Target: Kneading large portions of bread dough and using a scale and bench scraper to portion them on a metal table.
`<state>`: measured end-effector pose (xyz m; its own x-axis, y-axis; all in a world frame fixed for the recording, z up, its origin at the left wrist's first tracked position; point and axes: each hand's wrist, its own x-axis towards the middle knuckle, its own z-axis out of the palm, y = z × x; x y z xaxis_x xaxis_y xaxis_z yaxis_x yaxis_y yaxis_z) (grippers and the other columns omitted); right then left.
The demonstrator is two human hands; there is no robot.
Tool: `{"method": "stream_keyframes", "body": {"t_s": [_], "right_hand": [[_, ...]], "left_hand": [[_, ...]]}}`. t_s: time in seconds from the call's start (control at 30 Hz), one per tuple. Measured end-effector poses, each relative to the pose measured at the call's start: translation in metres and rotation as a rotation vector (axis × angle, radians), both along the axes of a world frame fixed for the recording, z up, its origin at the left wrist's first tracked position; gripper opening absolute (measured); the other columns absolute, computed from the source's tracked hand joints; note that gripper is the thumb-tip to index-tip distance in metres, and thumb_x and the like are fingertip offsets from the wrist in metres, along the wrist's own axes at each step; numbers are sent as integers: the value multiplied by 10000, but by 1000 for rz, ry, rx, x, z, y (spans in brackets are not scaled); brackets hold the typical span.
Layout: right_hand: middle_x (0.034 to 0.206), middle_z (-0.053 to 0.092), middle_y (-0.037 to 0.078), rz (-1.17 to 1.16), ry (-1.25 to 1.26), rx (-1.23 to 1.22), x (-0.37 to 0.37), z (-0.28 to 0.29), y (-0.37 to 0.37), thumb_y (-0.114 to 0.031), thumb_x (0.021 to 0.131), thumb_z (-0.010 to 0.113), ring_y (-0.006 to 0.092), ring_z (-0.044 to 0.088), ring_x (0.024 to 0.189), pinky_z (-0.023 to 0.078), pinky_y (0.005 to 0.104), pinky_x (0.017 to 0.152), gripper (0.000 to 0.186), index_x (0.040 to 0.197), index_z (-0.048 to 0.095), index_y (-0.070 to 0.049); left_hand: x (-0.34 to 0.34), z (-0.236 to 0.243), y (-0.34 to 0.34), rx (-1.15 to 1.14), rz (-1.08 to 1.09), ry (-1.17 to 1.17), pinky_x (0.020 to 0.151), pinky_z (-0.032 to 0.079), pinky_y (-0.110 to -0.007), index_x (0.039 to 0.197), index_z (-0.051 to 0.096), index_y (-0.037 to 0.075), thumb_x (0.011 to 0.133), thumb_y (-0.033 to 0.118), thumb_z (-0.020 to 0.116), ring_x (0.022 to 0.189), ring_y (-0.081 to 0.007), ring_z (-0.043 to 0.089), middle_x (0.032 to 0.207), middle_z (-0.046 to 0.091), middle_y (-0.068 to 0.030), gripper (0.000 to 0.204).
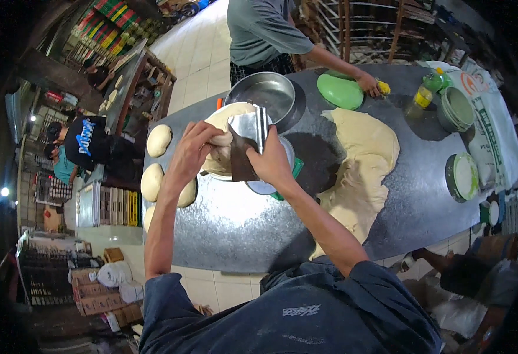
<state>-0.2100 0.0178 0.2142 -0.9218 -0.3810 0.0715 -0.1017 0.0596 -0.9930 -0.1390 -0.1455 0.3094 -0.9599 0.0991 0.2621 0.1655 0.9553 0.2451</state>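
Observation:
My right hand (271, 162) grips a flat metal dough scraper (246, 125), its blade upright over a pale bowl. The fingers of my left hand (191, 150) are closed on a lump of dough (222, 140) beside the blade. More dough (235, 108) shows in the bowl, partly covered by my hands and the scraper. Under and beside it, a green-edged scale (297, 167) is partly hidden. To the right a large slab of soft dough (365, 153) stretches across the dark metal table (241, 236). Rounded dough balls (158, 140) sit along the left edge.
A round metal pan (265, 94) stands beyond my hands. Across the table, a co-worker's hand (367, 84) holds something yellow next to a green rounded thing (340, 91). At the right are a bottle (424, 96), stacked buckets (455, 109), a green-rimmed lid (465, 177) and a white sack (495, 135).

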Motion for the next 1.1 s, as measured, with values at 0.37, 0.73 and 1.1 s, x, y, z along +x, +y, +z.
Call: {"method": "stream_keyframes", "body": {"t_s": [0.37,0.73,1.1], "right_hand": [[1191,592,153,365,-37,-118,5,22,-18,-53,790,651,212,545,1129,420,322,960,547,1302,468,7],[1027,636,189,1156,17,435,55,30,1,-370,749,716,252,619,889,485,354,774,671,1232,486,35],[1094,611,221,-18,-276,238,76,-157,226,-224,781,688,354,593,1051,464,414,883,591,1271,421,-28]], "left_hand": [[-16,6,-40,385,-105,230,811,433,-292,1056,547,29,720,-154,528,908,-230,551,953,541,-96,383],[-3,43,-21,631,-139,427,917,396,-248,1181,491,46,940,21,508,1019,-104,515,1092,553,-25,243],[-18,-65,98,539,1,-131,788,465,-292,1153,512,28,869,126,665,889,-155,578,957,588,-71,337]]}}
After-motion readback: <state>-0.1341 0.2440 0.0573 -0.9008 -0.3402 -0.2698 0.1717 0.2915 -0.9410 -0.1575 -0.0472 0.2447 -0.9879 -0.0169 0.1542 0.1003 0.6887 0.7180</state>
